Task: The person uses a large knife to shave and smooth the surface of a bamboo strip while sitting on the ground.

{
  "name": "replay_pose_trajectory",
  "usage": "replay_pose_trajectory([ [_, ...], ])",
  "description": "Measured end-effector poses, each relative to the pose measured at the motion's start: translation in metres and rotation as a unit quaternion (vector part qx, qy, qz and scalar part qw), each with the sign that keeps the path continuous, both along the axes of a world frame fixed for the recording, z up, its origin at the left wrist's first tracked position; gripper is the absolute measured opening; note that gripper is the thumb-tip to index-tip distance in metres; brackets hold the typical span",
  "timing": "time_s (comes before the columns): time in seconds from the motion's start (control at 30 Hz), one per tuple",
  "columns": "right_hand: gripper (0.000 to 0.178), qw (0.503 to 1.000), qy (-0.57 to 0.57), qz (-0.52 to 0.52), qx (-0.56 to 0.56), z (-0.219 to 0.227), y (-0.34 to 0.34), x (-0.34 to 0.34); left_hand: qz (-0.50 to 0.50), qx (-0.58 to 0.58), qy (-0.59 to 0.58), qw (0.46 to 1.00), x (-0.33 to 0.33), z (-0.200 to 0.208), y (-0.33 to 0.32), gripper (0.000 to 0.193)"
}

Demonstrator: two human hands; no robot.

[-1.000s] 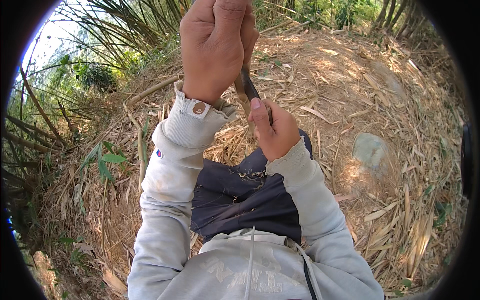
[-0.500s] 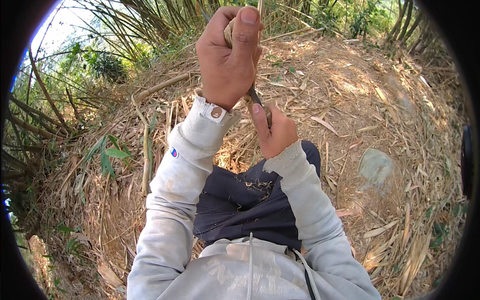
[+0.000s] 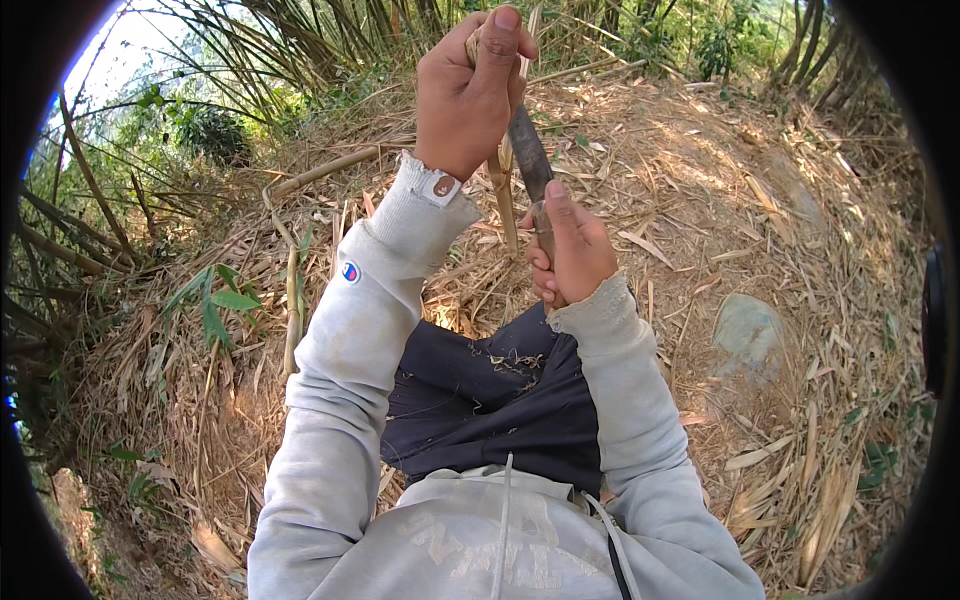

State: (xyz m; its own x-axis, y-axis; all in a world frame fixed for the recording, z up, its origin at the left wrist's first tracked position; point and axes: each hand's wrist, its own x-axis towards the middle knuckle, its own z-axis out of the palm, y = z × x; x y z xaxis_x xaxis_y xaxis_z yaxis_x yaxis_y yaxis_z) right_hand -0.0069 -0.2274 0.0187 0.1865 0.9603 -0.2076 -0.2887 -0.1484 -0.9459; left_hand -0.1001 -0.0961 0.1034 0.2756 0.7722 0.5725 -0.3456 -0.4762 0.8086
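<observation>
Raised at the top middle, my left hand (image 3: 468,105) is closed round a bamboo strip (image 3: 502,190). The strip slants down below the fist, and a thin pale end sticks up above it. Lower and to the right, my right hand (image 3: 578,250) grips the handle of a knife (image 3: 531,150), thumb lying along it. The dark blade points up toward the left fist and lies close beside the strip. Its tip is hidden by my left hand, so I cannot tell whether it touches the strip.
My dark trousers (image 3: 480,390) carry several curly shavings. Dry bamboo leaves cover the ground around me. A flat grey stone (image 3: 748,332) lies to the right. A bamboo pole (image 3: 325,172) rests at the left, with bamboo clumps (image 3: 330,40) behind.
The knife has swung out to the right of the strip, showing more blade. My right hand has moved slightly right; my left hand has shifted a little right too.
</observation>
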Motion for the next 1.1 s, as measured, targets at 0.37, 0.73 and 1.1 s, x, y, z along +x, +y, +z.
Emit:
replay_pose_trajectory([
  [0.37,0.051,0.923,-0.365,-0.071,0.1,-0.074,-0.009,-0.014,0.123,0.09,-0.015,0.988,0.004,-0.019,0.012,0.04],
  [0.73,0.056,0.98,-0.19,-0.037,0.037,-0.062,-0.006,-0.004,0.084,0.144,0.032,0.985,-0.013,-0.019,0.02,0.035],
  [1.1,0.052,0.947,-0.289,-0.091,0.107,-0.054,-0.001,-0.002,0.171,0.149,0.282,0.932,-0.045,-0.015,0.013,0.019],
])
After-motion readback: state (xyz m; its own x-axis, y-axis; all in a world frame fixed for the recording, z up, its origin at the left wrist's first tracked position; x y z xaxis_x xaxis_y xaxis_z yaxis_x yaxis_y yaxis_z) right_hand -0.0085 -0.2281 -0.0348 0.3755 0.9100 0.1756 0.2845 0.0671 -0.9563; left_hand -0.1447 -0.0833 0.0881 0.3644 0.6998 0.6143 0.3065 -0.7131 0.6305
